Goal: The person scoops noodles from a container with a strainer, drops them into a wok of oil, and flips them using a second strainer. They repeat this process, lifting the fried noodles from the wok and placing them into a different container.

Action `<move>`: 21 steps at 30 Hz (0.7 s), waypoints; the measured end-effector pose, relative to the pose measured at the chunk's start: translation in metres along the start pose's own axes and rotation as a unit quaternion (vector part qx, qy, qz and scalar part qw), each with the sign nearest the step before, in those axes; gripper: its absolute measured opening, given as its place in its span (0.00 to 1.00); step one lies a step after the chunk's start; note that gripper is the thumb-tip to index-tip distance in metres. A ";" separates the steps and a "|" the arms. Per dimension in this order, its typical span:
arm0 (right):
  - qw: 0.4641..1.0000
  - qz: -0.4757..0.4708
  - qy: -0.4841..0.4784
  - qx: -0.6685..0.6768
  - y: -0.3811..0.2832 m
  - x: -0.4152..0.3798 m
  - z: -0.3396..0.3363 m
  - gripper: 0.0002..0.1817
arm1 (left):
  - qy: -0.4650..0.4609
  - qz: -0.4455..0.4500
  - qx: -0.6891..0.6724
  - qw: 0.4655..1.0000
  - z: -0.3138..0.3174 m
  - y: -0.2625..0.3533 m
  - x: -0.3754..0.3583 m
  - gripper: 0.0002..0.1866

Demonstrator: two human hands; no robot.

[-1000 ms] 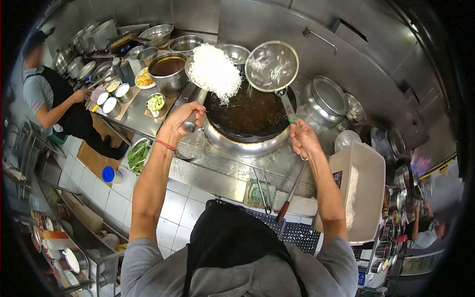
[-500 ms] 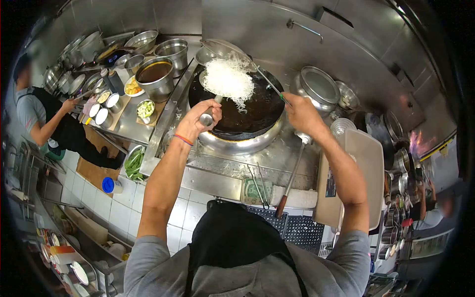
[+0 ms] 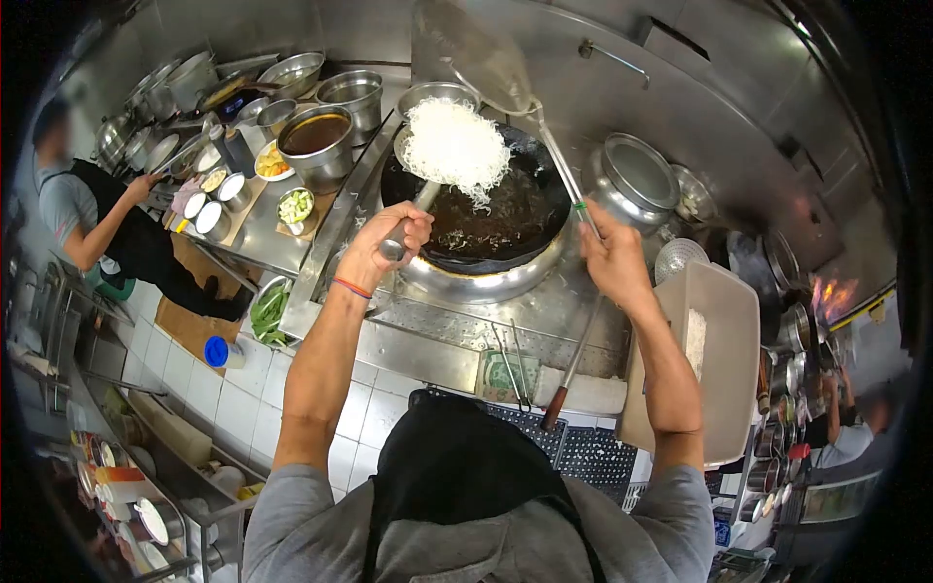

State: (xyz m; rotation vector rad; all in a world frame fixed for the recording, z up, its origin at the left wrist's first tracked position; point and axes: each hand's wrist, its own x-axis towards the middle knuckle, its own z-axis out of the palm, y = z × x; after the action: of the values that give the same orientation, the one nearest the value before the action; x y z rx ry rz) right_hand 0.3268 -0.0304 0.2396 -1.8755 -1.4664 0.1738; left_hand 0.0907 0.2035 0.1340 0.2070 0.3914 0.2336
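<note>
My left hand [image 3: 385,243] is closed round the handle of a strainer [image 3: 428,194]. White noodles [image 3: 454,146] are heaped on it, above the dark wok [image 3: 486,255], and some strands hang down over its edge. Dark liquid with a few pale strands shows inside the wok. On the right, my right hand [image 3: 614,251] grips the metal handle of a wire skimmer [image 3: 491,68], whose blurred round head is raised above and behind the noodles, apart from them.
Left of the wok stand a pot of brown sauce [image 3: 316,141] and a bowl of chopped green vegetables [image 3: 295,206]. A co-worker [image 3: 107,214] is at the far left. To the right are a lidded pot [image 3: 637,180] and a beige bin [image 3: 729,360]. Flames [image 3: 834,294] show farther right.
The skimmer has risen away from the noodles, its head now higher up. My right hand has moved slightly right and down. The noodles remain on the strainer in my left hand.
</note>
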 end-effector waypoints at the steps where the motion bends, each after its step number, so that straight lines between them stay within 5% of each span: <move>1: 0.994 0.041 0.007 0.100 0.003 -0.001 0.000 0.20 | 0.002 0.010 -0.012 1.000 0.002 0.000 -0.009 0.11; 3: 0.953 0.146 0.000 0.265 -0.005 -0.005 -0.003 0.21 | -0.005 0.020 -0.010 1.000 0.008 0.002 -0.027 0.12; 11: 0.929 0.183 0.035 0.319 0.036 -0.015 0.003 0.21 | -0.008 0.054 -0.023 0.998 0.026 0.008 -0.135 0.12; 21: 0.964 0.217 0.013 0.155 0.108 -0.025 0.038 0.20 | 0.080 0.147 0.014 0.986 -0.035 -0.045 -0.252 0.18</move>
State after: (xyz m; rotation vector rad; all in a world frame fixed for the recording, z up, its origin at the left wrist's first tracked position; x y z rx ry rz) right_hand 0.3835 -0.0433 0.1376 -1.8996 -0.9264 0.5519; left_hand -0.1412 0.0996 0.1798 0.2756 0.5233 0.5384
